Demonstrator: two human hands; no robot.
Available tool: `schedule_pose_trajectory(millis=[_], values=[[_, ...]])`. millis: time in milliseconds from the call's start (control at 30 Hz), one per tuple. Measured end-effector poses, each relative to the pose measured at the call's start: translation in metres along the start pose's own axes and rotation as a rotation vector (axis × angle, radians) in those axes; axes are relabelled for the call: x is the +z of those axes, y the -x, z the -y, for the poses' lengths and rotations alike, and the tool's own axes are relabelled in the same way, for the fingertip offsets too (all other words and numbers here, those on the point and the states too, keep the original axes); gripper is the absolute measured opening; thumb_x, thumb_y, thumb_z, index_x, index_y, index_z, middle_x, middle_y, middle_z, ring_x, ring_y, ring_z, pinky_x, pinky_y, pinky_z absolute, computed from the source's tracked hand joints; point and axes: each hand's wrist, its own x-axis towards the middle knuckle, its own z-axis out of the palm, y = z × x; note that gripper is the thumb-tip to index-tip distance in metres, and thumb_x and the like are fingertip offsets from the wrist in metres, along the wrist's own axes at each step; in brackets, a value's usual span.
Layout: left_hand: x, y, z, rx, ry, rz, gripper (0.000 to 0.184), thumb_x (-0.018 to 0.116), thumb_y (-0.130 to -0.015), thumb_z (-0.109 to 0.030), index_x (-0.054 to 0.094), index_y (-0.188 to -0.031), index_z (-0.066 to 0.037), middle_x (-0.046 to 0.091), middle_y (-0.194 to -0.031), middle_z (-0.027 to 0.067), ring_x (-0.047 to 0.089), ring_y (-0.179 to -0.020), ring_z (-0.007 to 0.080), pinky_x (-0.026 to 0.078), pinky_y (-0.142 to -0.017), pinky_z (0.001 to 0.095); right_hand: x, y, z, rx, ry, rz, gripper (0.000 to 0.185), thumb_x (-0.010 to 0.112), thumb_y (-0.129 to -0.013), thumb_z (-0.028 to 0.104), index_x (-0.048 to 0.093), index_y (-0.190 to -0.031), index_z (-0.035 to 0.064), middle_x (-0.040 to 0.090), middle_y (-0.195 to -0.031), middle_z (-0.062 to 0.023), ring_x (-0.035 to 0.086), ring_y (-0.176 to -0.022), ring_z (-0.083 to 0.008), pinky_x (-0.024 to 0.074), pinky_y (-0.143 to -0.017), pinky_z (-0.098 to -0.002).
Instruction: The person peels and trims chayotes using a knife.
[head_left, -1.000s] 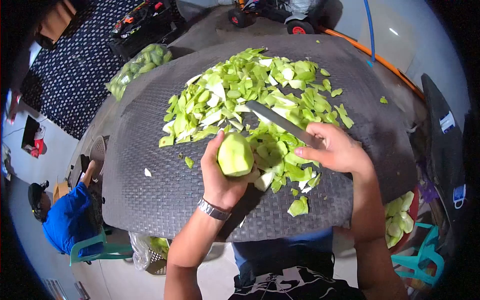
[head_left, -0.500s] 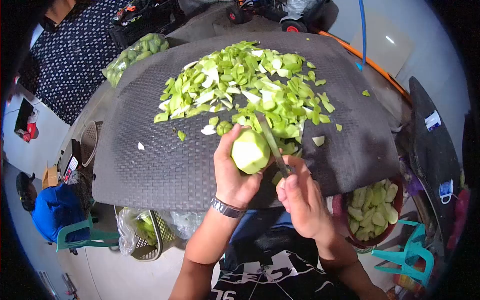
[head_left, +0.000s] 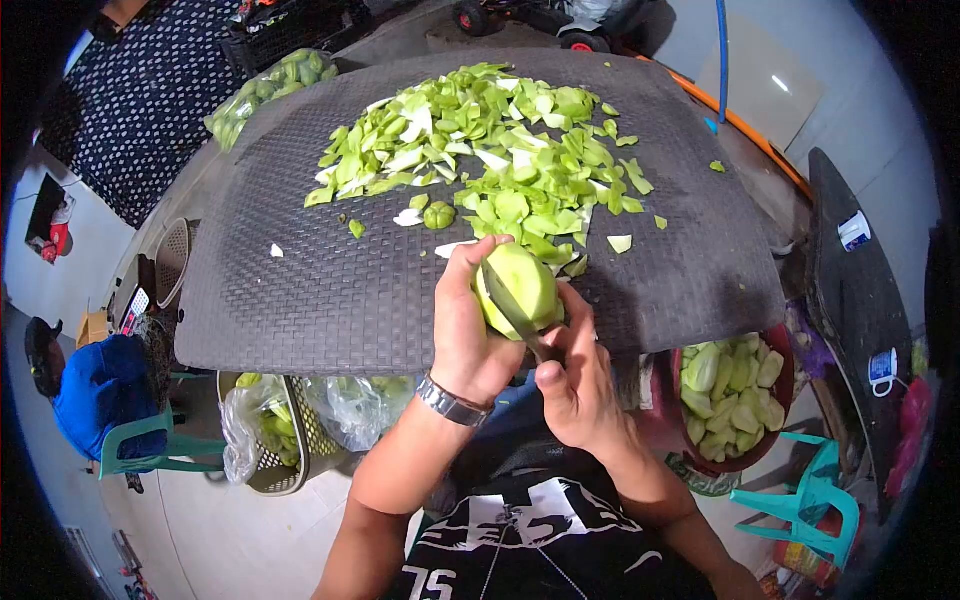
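Knife (head_left: 513,312) against pale-green fruit (head_left: 533,282)

Far left, a basket (head_left: 318,430) holds green produce (head_left: 282,432); the left hand (head_left: 465,335), its grip curled closed round the fruit, is over the desk's (head_left: 300,320) near side; the knife slants across the fruit, tip up-left; the right hand's (head_left: 580,385) grip, closed on the handle, has the fruit ahead-left; far right, a red basin (head_left: 788,370) holds pale pieces (head_left: 735,385).

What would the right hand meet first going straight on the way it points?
Probably the pale green vegetable in the left hand; the knife in the right hand crosses in front of it, though depth is unclear.
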Motion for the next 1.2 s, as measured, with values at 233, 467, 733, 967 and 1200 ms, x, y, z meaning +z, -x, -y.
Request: schedule_pose_trajectory(millis=[233, 467, 733, 967, 1200], values=[[0.005, 0.002, 0.002, -0.008, -0.033, -0.042, 0.026, 0.059, -0.1, -0.037, 0.068, -0.108, -0.014, 0.073, -0.1, 0.0102, 0.071, -0.095, 0.0309, 0.06, -0.079, 0.0479, -0.004, -0.003, -0.006, -0.018, -0.003, 0.065, 0.108, 0.043, -0.099, 0.076, 0.01, -0.16, -0.0071, 0.05, -0.145, -0.0344, 0.065, -0.117, -0.0463, 0.0522, -0.098, -0.0484], [0.0, -0.004, 0.005, -0.01, -0.024, -0.022, 0.028, 0.059, -0.102, -0.038, 0.066, -0.109, -0.012, 0.073, -0.098, 0.0123, 0.071, -0.098, 0.0351, 0.061, -0.081, 0.0481, -0.002, -0.004, -0.011, 0.002, -0.003, 0.08, 0.108, 0.041, -0.099, 0.076, 0.008, -0.159, -0.0077, 0.049, -0.144, -0.0357, 0.065, -0.117, -0.0478, 0.0525, -0.097, -0.049], [0.0, 0.002, 0.008, 0.086, -0.105, -0.004, 0.032, 0.056, -0.106, -0.039, 0.06, -0.114, -0.008, 0.069, -0.099, 0.0128, 0.072, -0.096, 0.0346, 0.06, -0.083, 0.0449, 0.003, -0.007, -0.015, -0.083, 0.049, 0.041, 0.107, 0.04, -0.098, 0.077, 0.009, -0.157, -0.0062, 0.053, -0.138, -0.036, 0.065, -0.117, -0.0507, 0.0534, -0.096, -0.0497], [-0.002, 0.011, 0.012, 0.187, -0.108, -0.044, 0.034, 0.057, -0.106, -0.041, 0.061, -0.116, -0.01, 0.07, -0.097, 0.0137, 0.072, -0.099, 0.0393, 0.06, -0.084, 0.0495, 0.013, -0.004, -0.015, -0.101, 0.123, -0.004, 0.11, 0.039, -0.095, 0.081, 0.009, -0.157, -0.0047, 0.058, -0.132, -0.037, 0.063, -0.116, -0.0559, 0.055, -0.093, -0.0524], [0.005, 0.022, 0.025, 0.291, -0.315, -0.048, 0.038, 0.053, -0.108, -0.043, 0.057, -0.122, -0.008, 0.069, -0.102, 0.0169, 0.07, -0.102, 0.037, 0.059, -0.086, 0.0478, 0.008, -0.009, -0.024, -0.234, 0.172, 0.032, 0.09, 0.037, -0.102, 0.072, 0.027, -0.153, -0.0013, 0.054, -0.138, -0.0335, 0.061, -0.12, -0.0544, 0.0518, -0.099, -0.0514]])
